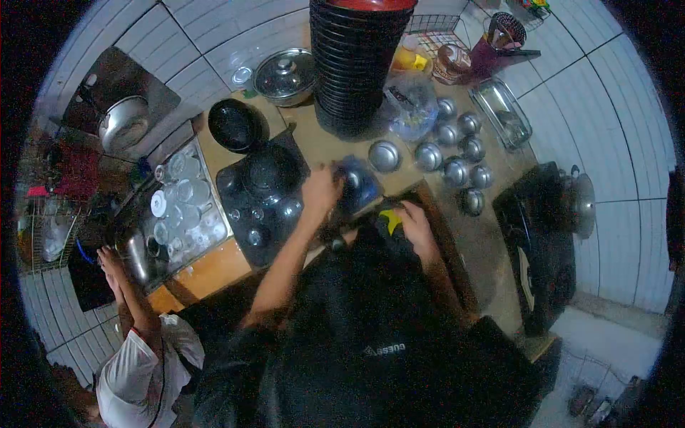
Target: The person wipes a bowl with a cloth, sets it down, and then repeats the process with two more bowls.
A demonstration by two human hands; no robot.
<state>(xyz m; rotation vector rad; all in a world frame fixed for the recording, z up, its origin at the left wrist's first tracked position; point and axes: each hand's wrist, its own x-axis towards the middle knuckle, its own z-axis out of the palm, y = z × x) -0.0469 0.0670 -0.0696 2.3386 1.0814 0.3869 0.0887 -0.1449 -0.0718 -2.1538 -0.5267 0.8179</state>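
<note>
My left hand [322,190] is over the counter, its fingers bent downward at the left edge of a blue item [369,187] that looks like cloth or plastic. A round shiny metal piece [353,178] lies on that blue item. Blur hides whether my left fingers hold anything. Close to my body, my right hand [416,227] is closed on a yellow piece [391,221], perhaps a sponge or cloth. Just beyond the blue item sits a round metal bowl or lid [385,155]. Several similar metal pieces [455,171] stand grouped to the right.
A tall stack of black containers [349,78] rises at the back. Left are a dark mat [242,185], a black bowl [232,125] and glassware [182,196] by a sink [135,253]. Another person [146,364] works there. A stove [539,228] stands right.
</note>
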